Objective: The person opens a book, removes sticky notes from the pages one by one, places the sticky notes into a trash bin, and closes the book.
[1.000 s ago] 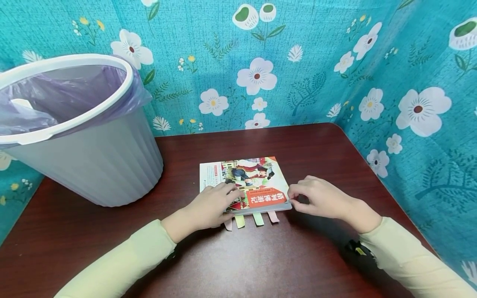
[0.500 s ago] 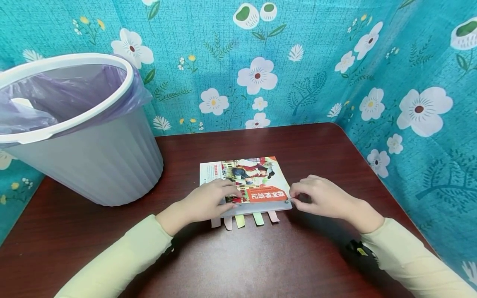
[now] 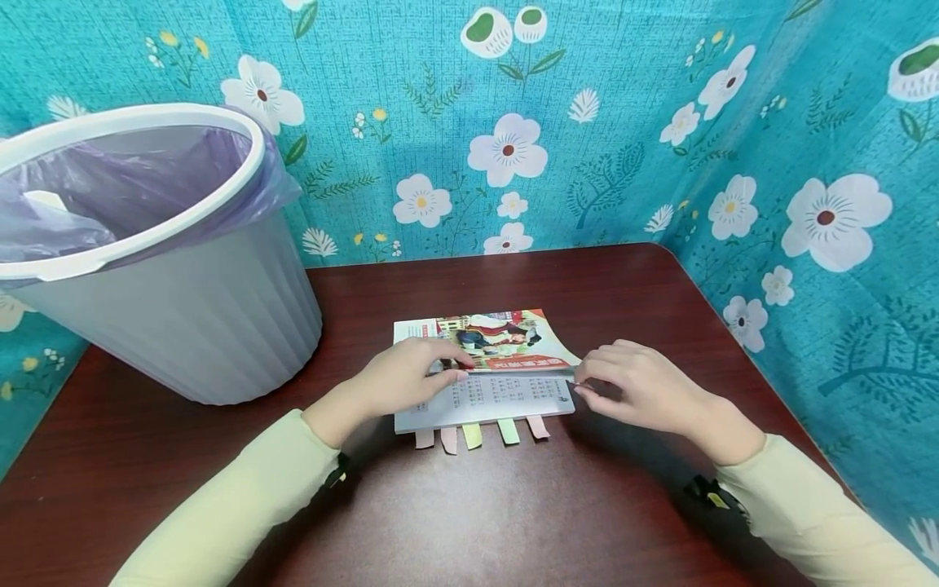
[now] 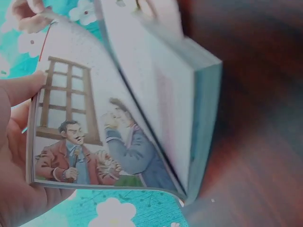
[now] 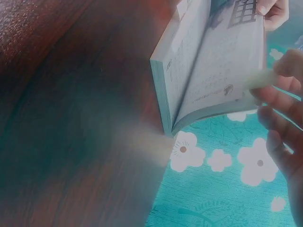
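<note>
A thick book lies on the table, its picture cover point(image 3: 499, 336) lifted away from a printed page point(image 3: 506, 395). My left hand point(image 3: 399, 379) grips the lifted part at its left, thumb on the near side; in the left wrist view that hand point(image 4: 16, 151) curls round its edge beside an illustration point(image 4: 78, 156) of two figures by a window. At the cover's right corner my right hand point(image 3: 645, 387) pinches the edge; the right wrist view shows its fingers point(image 5: 279, 113) at the bent pages point(image 5: 213, 90). Several coloured tabs point(image 3: 472, 435) stick out from the near edge.
A grey bin point(image 3: 191, 310) with a purple liner point(image 3: 147, 179) stands at the left of the dark red table point(image 3: 469, 522). Blue flowered cloth point(image 3: 440, 106) hangs behind the table and along its right side.
The near edge of the cover has risen and moved away from me, exposing the printed page. My left hand has shifted slightly left and away; my right hand stays at the corner.
</note>
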Motion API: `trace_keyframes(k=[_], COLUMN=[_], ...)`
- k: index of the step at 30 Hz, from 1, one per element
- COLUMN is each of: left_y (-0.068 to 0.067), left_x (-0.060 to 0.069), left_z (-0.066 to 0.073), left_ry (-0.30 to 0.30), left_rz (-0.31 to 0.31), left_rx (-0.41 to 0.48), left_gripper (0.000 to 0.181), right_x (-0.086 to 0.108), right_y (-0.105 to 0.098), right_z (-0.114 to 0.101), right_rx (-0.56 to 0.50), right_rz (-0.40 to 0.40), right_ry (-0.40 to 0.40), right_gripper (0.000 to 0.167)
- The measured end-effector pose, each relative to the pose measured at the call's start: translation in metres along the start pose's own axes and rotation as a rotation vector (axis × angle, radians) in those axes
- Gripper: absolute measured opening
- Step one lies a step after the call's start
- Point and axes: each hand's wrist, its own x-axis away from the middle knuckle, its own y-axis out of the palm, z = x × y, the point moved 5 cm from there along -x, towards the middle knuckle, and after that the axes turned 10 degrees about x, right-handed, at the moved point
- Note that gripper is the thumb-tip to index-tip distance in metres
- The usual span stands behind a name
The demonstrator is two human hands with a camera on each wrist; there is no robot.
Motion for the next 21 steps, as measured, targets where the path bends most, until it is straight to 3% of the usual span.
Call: trace_keyframes(k=[1, 4, 9, 11, 17, 19, 21], left_y=[-0.002, -0.008, -0.021, -0.027, -0.043, -0.048, -0.053], left_x=[-0.001, -0.003, -0.008, -0.008, -0.012, -0.013, -0.015], left_z=[0.0, 0.002, 0.014, 0.018, 0.019, 0.015, 0.008], left_ry=[-0.012, -0.026, 0.093, 0.149, 0.252, 0.255, 0.218], left_rz=[0.0, 0.007, 0.091, 0.145, 0.27, 0.306, 0.334], left_rx=[0.013, -0.016, -0.223, -0.289, -0.408, -0.436, -0.458], left_gripper=[0.024, 0.024, 0.025, 0.026, 0.031, 0.036, 0.039], right_x=[0.0, 0.001, 0.005, 0.007, 0.01, 0.01, 0.01], right_y=[0.0, 0.003, 0.015, 0.022, 0.036, 0.038, 0.04], right_z=[0.0, -0.001, -0.005, -0.007, -0.009, -0.009, -0.009], right_rx=[0.0, -0.01, -0.032, -0.033, -0.034, -0.04, -0.043], right_rz=[0.007, -0.001, -0.069, -0.1, -0.146, -0.159, -0.187], right_ry=[-0.002, -0.005, -0.025, -0.035, -0.063, -0.067, -0.066], right_gripper=[0.049, 0.05, 0.006, 0.019, 0.016, 0.015, 0.013])
